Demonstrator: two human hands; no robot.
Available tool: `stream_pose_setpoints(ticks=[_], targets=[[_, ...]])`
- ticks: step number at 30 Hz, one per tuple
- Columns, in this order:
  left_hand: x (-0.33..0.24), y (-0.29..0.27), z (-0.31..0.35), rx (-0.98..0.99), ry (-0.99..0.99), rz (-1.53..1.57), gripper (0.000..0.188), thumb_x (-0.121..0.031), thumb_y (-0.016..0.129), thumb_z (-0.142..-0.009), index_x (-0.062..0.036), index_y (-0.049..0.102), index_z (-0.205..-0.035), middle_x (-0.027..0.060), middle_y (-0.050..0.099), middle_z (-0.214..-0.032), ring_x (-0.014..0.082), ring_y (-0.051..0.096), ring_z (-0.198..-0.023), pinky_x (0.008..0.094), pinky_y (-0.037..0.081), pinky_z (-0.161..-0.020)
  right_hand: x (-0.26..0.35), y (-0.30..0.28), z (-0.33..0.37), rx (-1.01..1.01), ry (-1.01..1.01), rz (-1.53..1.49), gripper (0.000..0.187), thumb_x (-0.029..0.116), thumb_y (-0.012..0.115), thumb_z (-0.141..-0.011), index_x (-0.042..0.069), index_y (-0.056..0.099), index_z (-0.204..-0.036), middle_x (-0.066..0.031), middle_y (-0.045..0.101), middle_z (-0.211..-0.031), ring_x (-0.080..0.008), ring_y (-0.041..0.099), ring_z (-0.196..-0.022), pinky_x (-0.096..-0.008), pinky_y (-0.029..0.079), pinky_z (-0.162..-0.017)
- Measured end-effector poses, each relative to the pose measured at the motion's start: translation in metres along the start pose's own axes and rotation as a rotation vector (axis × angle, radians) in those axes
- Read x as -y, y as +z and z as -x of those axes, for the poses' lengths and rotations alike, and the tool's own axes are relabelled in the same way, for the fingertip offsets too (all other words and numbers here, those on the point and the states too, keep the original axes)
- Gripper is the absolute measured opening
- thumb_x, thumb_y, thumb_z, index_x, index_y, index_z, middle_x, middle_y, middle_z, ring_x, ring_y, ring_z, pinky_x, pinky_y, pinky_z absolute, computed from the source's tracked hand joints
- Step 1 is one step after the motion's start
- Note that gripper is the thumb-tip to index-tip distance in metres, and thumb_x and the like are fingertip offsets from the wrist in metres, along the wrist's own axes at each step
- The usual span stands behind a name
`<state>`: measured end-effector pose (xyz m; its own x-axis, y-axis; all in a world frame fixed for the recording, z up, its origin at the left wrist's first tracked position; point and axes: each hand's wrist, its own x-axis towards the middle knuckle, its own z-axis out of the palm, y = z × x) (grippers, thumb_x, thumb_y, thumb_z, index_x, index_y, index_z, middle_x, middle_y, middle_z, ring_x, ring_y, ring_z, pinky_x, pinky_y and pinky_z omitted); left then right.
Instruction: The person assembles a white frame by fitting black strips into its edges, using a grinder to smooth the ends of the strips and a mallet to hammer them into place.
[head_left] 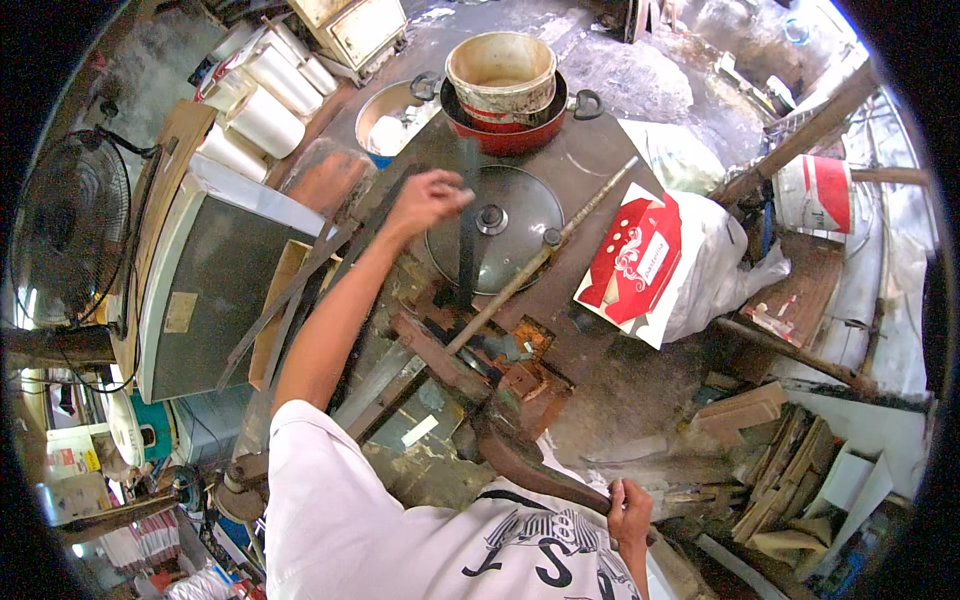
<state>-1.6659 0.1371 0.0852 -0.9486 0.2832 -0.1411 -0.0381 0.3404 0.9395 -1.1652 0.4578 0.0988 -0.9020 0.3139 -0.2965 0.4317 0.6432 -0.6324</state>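
Observation:
My left hand (430,205) is raised over the metal table, its fingers closed, slightly blurred, at a dark flat strip (466,245) that hangs upright. Behind the strip lies a round glass lid (525,215) with a black knob. By my body, at the lower right, my right hand (630,512) wraps round the end of a curved, rusty metal lever (540,475). That lever joins a hand-worked metal machine (435,355) in front of me. A long thin rod (510,285) slants from the machine towards the far right. The strip's lower end meets the dark parts of the machine.
A stained bucket (500,75) stands in a red pot (515,138) at the table's far end. A red and white box (635,260) lies beside a white plastic bag (710,270). Long dark strips (290,315) lean at left, near a fan (70,230). Wood pieces (785,465) lie at right.

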Motion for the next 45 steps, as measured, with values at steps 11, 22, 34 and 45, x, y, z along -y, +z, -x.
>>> stream_pose_setpoints(ticks=[11,22,34,45], targets=[[-0.178,-0.109,0.111,-0.162,0.575,0.387,0.025,-0.017,0.055,-0.1,-0.0059,0.05,-0.122,0.0178,0.071,-0.103,0.0243,0.071,-0.092,0.0364,0.059,-0.081,-0.009,0.001,0.007,0.098,-0.163,-0.13,0.028,0.029,0.065,-0.085,0.001,0.065,-0.083,-0.0211,0.062,-0.073,-0.041,0.061,-0.067,-0.045,0.046,-0.06],[0.015,-0.104,0.314,-0.392,0.062,-0.286,0.029,-0.022,0.067,-0.094,0.0008,0.065,-0.076,-0.0041,0.042,-0.069,0.0071,0.044,-0.067,0.026,0.036,-0.062,0.003,-0.006,0.015,0.452,0.171,-0.151,0.052,0.048,0.055,-0.095,-0.002,0.065,-0.084,-0.0036,0.056,-0.061,-0.0139,0.052,-0.059,-0.0344,0.043,-0.058],[0.085,-0.067,0.337,-0.162,0.185,-0.485,0.03,-0.021,0.072,-0.085,-0.0203,0.073,-0.116,0.0085,0.065,-0.122,0.0246,0.061,-0.107,0.0364,0.045,-0.098,0.154,-0.108,0.068,0.196,0.264,0.638,0.06,0.051,0.051,-0.096,-0.004,0.065,-0.078,-0.0174,0.057,-0.064,-0.0324,0.055,-0.061,-0.0416,0.042,-0.061],[0.084,-0.034,0.29,-0.092,0.285,-0.347,0.028,-0.011,0.068,-0.088,-0.0087,0.071,-0.116,0.0207,0.06,-0.082,0.0319,0.058,-0.071,0.0412,0.046,-0.064,0.286,-0.133,0.059,0.244,0.183,0.886,0.044,0.041,0.057,-0.097,-0.001,0.067,-0.091,-0.0243,0.061,-0.075,-0.0443,0.057,-0.071,-0.0499,0.044,-0.063]])
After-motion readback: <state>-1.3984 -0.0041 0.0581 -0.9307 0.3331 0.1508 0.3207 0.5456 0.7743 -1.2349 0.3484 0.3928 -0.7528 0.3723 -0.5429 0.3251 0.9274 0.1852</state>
